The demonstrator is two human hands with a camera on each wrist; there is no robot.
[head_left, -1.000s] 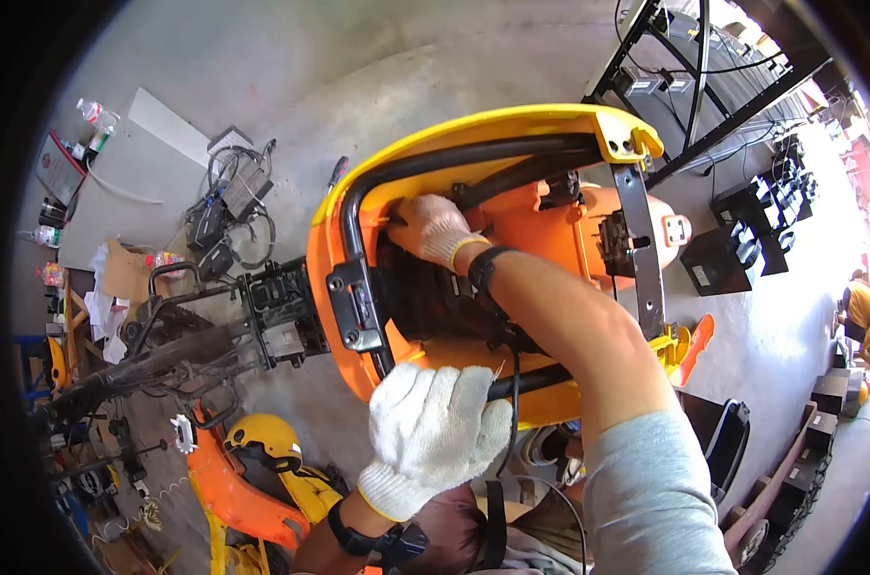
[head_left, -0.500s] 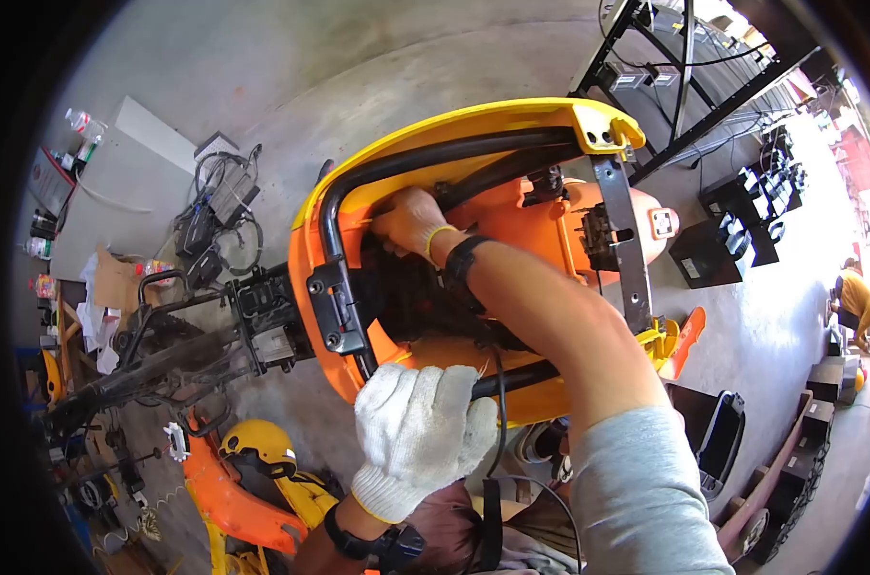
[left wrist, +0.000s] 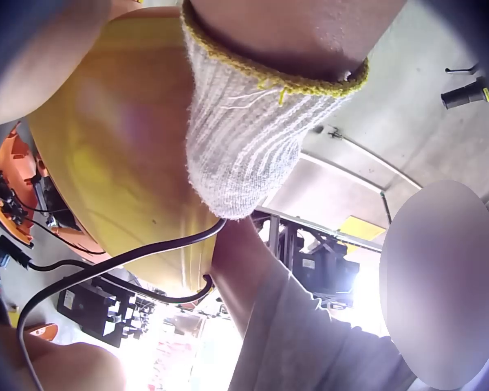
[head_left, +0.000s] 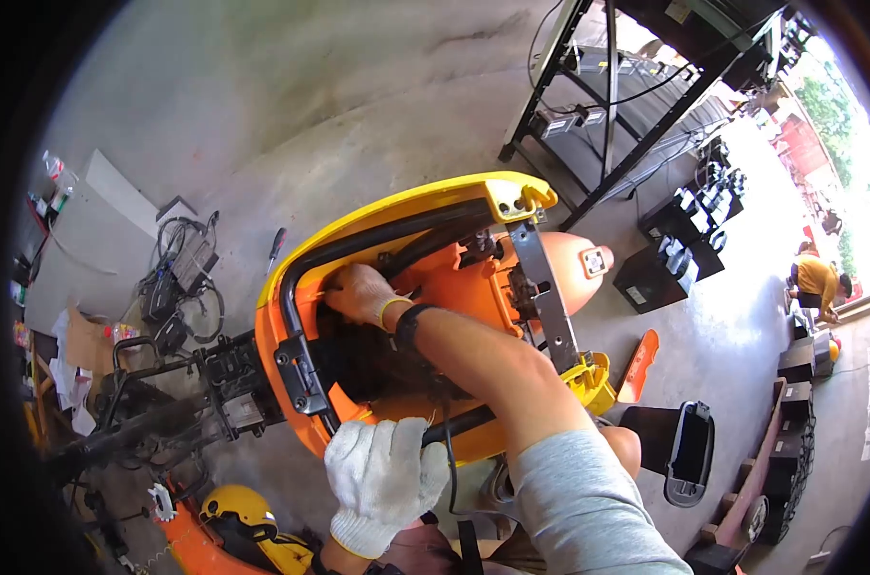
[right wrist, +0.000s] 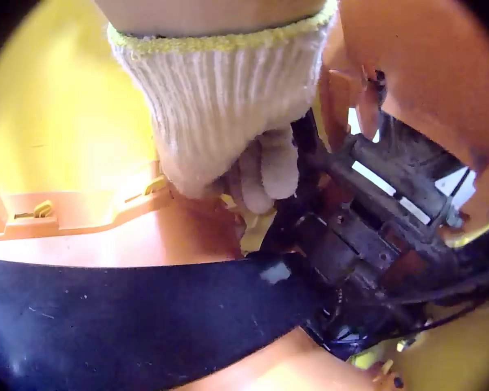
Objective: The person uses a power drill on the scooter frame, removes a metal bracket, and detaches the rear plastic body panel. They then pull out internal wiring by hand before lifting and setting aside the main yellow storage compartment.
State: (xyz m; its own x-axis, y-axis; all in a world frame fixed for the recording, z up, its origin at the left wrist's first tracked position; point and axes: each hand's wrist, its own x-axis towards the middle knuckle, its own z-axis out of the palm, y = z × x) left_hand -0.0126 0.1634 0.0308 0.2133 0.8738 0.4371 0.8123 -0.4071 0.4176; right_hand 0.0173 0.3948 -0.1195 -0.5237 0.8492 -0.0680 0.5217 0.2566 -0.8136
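A yellow and orange plastic body shell [head_left: 396,196], with a black tube frame [head_left: 377,234] inside its rim, fills the middle of the head view. My gloved right hand [head_left: 363,294] reaches down inside it, close to the far wall. In the right wrist view, its fingers [right wrist: 277,167] curl at the seam between the yellow and orange panels; I cannot tell what they hold. My left hand [head_left: 382,474], in a white knit glove, grips the near tube, fingertips hidden over it. A black cable [left wrist: 106,265] runs close beside the left glove.
Left of the shell extends a dark metal chassis [head_left: 147,398]. A yellow helmet [head_left: 238,508] lies nearby. On the floor are a screwdriver [head_left: 277,247], tangled cables with black boxes [head_left: 181,278] and an orange part [head_left: 638,366]. A black rack [head_left: 607,96] stands behind; another person [head_left: 816,280] is far right.
The head view has shifted, so the shell and both hands appear lower and further left. The right hand stays inside by the far wall, the left at the near tube.
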